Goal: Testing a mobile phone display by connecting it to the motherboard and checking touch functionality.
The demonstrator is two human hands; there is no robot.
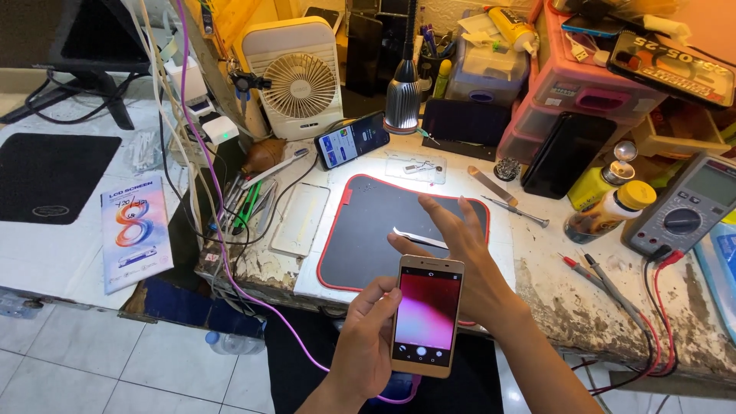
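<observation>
Counting what lies in reach: one gold smartphone (426,314), one pair of tweezers (419,238), one black work mat (368,230), two screwdrivers (515,210) beside it. Left hand (366,345) grasps the smartphone by its left edge, thumb curled onto the front, holding it upright above the near edge of the bench; its screen glows pink. Right hand (464,253) hovers flat and open over the mat, fingers spread, holding nothing, just past the tweezers. Two yellow-capped bottles (606,201) stand to the right. Pink drawers (583,96) at the back hold small clutter, too small to tell apart.
</observation>
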